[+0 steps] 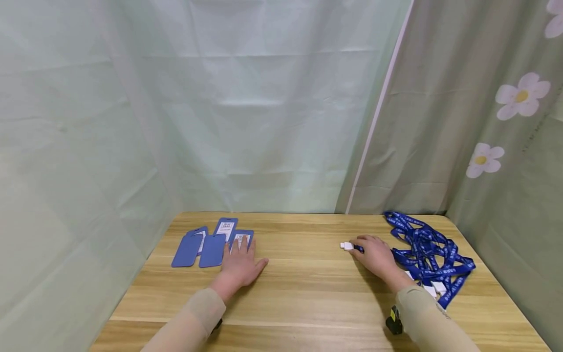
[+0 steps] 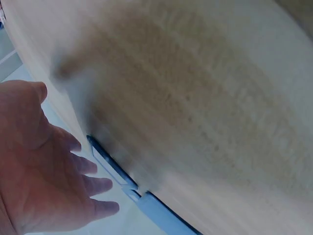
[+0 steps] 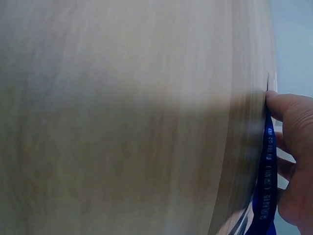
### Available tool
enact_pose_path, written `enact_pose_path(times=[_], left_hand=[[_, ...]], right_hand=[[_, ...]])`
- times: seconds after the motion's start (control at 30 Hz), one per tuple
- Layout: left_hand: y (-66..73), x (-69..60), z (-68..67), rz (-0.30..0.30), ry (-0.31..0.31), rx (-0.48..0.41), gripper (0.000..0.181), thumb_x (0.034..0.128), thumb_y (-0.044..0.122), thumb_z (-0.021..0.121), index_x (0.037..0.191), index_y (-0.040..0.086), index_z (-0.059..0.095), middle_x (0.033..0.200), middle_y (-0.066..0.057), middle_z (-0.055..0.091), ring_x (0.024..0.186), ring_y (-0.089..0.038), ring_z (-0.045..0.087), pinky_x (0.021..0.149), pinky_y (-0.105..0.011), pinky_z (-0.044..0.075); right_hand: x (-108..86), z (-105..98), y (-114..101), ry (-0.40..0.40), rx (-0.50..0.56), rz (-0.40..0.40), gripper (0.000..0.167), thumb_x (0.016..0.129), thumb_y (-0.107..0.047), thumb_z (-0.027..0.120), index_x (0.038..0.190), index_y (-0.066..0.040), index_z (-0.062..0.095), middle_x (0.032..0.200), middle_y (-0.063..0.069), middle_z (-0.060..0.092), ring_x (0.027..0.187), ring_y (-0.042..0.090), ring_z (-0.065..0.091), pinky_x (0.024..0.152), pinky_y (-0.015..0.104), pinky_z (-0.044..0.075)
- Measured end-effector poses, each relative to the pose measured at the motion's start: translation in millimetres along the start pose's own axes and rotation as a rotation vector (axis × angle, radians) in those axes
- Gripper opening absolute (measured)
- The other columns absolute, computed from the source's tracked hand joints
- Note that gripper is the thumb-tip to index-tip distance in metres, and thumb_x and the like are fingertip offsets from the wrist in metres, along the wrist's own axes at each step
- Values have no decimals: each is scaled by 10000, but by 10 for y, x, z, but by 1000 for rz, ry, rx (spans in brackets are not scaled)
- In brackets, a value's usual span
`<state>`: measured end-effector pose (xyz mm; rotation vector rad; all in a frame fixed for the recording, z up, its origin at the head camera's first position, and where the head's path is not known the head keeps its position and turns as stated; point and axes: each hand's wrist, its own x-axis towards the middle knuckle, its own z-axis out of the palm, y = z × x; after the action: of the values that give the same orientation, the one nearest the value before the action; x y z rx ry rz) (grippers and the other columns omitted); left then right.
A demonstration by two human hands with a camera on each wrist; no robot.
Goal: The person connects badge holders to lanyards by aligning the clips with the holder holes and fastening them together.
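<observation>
My left hand (image 1: 239,268) has its fingers straight and spread over the nearest of several blue badge holders (image 1: 249,236), whose white card shows between the fingertips. In the left wrist view the palm and fingers of the left hand (image 2: 44,166) appear beside a blue badge holder (image 2: 111,159); whether they touch is unclear. On the right side, my right hand (image 1: 376,256) pinches a blue lanyard (image 3: 265,181) with white lettering between thumb and fingers. A white plastic clip (image 1: 347,246) at its end sticks out left of the fingertips.
Face-down blue badge holders (image 1: 186,251) lie at the table's left, overlapping others. A tangled heap of blue lanyards (image 1: 433,252) with white clips (image 1: 439,287) covers the right side, partly behind my right forearm. Curtains (image 1: 272,107) hang behind the wooden table (image 1: 303,303).
</observation>
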<state>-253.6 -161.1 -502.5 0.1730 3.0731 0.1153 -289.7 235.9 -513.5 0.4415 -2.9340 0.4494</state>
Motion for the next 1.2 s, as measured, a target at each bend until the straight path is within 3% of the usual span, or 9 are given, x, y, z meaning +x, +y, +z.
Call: enact_pose_path(times=[0.2,0.33,0.67,0.97,1.07,1.2], left_hand=[[15,8,15,-38,-32,-5,809,1034,621,412,1584,30,354,1625,-275,277,1479,-501,254,1185,-687,114],[34,11,11,-24,-32,-11,813,1036,616,413,1580,15,353,1626,-256,292,1486,-480,256,1187,-682,121],[86,26,16,98,-39,-52,734,1070,528,420,1564,-12,367,1637,-207,304,1498,-444,262,1192,-657,169],[57,91,67,274,-16,-82,662,1077,480,438,1566,36,392,1631,-197,322,1503,-427,259,1189,-660,167],[63,87,83,253,-5,-89,714,1068,518,434,1592,42,340,1641,-208,291,1508,-440,233,1184,-674,157],[114,54,62,134,-12,-94,744,1057,557,421,1616,80,301,1643,-225,270,1490,-457,252,1181,-678,157]], right_hand=[[1,5,11,-14,2,0,389,990,-349,692,1302,-119,718,1347,206,622,1272,481,524,1040,683,386],[8,9,11,-17,4,-2,388,993,-335,690,1308,-109,713,1352,210,617,1276,482,518,1054,677,380],[7,17,21,-15,8,-2,385,991,-329,693,1302,-105,717,1344,213,619,1267,482,523,1039,671,395],[7,14,10,-8,2,-11,378,989,-327,696,1290,-100,723,1327,216,628,1259,486,530,1033,675,401],[10,19,10,-13,-1,-10,380,988,-325,698,1291,-97,722,1328,216,627,1257,486,532,1034,670,404],[4,17,11,-20,-2,0,385,990,-325,695,1300,-98,717,1342,214,621,1270,488,521,1044,670,396]])
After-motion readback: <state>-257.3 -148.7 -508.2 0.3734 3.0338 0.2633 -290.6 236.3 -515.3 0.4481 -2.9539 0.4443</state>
